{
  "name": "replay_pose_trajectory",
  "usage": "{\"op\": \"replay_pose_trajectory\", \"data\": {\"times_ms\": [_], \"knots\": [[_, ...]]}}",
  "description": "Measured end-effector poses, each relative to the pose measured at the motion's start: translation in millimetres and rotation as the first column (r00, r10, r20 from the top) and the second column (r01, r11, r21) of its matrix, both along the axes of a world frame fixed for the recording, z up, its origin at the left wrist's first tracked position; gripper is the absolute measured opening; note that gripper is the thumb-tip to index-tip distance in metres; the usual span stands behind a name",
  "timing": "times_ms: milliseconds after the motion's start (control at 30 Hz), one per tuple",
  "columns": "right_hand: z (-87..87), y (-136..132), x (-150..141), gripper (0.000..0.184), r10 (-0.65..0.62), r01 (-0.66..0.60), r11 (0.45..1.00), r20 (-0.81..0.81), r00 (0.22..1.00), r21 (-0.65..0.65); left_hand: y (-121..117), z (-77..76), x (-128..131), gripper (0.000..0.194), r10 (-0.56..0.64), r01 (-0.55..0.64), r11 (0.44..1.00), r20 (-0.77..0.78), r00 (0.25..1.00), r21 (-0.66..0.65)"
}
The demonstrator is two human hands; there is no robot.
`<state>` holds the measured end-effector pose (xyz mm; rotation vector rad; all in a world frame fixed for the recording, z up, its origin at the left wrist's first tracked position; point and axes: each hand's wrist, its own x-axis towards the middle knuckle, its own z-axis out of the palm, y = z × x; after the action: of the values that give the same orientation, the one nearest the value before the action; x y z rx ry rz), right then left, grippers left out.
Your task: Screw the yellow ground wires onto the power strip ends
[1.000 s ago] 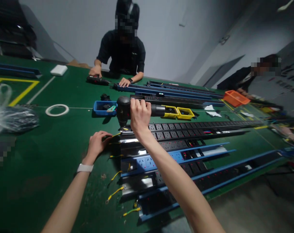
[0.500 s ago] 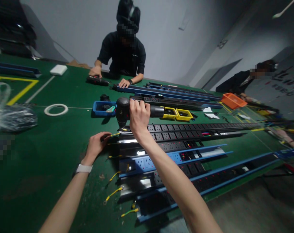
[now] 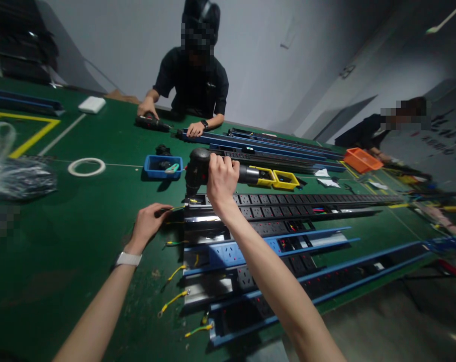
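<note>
My right hand [image 3: 222, 180] is wrapped round the handle of a black cordless drill [image 3: 197, 166], which points downward over the left end of the farthest power strip [image 3: 263, 199] in the near group. Just left of that end, my left hand [image 3: 149, 223] pinches a thin yellow-green wire [image 3: 178, 207]. Fingers and shadow hide part of the wire. Nearer me lie more long strips, including one with blue sockets [image 3: 228, 253]. Short yellow-green wires with ring ends [image 3: 172, 303] stick out from their left ends. I cannot tell whether the drill's tip touches a screw.
Beyond the drill stand a blue bin [image 3: 163, 167] and two yellow bins [image 3: 285, 179]. Across the green table [image 3: 99, 211], a co-worker [image 3: 192, 85] holds another drill [image 3: 152, 122] beside blue strips. A white ring [image 3: 86, 167] and a plastic bag [image 3: 27, 178] lie left; an orange bin [image 3: 363, 160] stands right.
My right hand and the drill have shifted slightly to the right and the drill's head has tilted. My left hand keeps its pinch on the wire, almost in place.
</note>
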<state>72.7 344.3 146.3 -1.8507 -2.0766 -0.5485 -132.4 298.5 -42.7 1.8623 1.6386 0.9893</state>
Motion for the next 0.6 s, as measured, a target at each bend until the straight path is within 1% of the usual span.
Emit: {"op": "replay_pose_trajectory", "data": {"times_ms": [167,433,600], "knots": [[1.9,-4.2,-7.2,0.042,0.045,-0.045,0.999,0.016,0.999,-0.002,1.2,-3.9,-1.1,0.044,0.01,-0.009,1.0,-0.011,1.0,0.021],[5.3,-9.5,-15.1,0.039,0.084,-0.085,0.996,0.017,0.996,0.009,-3.2,3.7,-1.4,0.04,0.003,-0.004,1.0,0.013,1.0,0.027],[4.5,-10.3,-14.7,0.042,0.089,-0.09,0.996,0.025,0.996,0.024,-3.3,3.2,-2.9,0.038,0.004,-0.004,1.0,0.022,1.0,0.027]]}}
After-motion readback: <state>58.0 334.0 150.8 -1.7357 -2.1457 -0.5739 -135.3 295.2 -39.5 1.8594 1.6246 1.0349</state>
